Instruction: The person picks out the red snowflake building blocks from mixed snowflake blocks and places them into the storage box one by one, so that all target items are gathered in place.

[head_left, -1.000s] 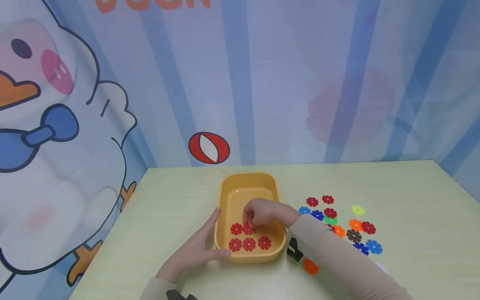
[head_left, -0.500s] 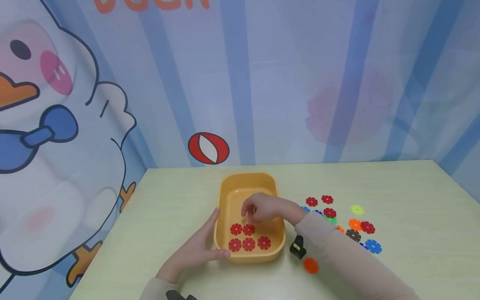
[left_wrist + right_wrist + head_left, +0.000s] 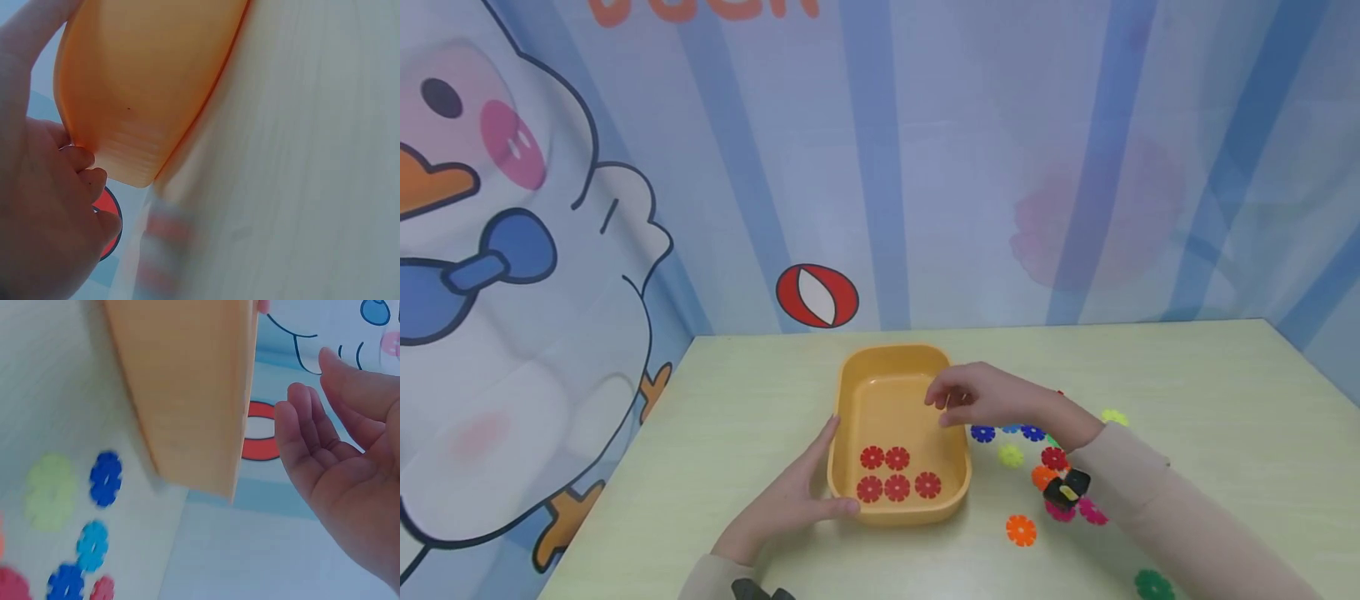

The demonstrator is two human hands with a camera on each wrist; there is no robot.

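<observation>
An orange-yellow plastic tray (image 3: 887,408) stands on the table, with several red snowflake discs (image 3: 897,487) lying flat in its near half. My left hand (image 3: 793,496) holds the tray at its left side, thumb at the near left corner and a finger along the left rim. In the left wrist view, curled fingers (image 3: 94,181) bear on the tray's wall (image 3: 144,94). Above the tray's right rim is my right hand (image 3: 988,396), its fingers loosely bent and holding nothing. The right wrist view shows that palm (image 3: 350,481) bare beside the tray's wall (image 3: 187,394).
Loose snowflake discs in several colours lie right of the tray, among them a dark blue disc (image 3: 982,433), a yellow-green disc (image 3: 1011,456), an orange disc (image 3: 1021,530) and a green disc (image 3: 1153,585). My right forearm (image 3: 1180,508) covers some. A printed curtain (image 3: 955,167) hangs behind the table.
My right hand has let go of a red disc in the tray, then risen and moved right to the tray's right rim. The left hand and tray have stayed put.
</observation>
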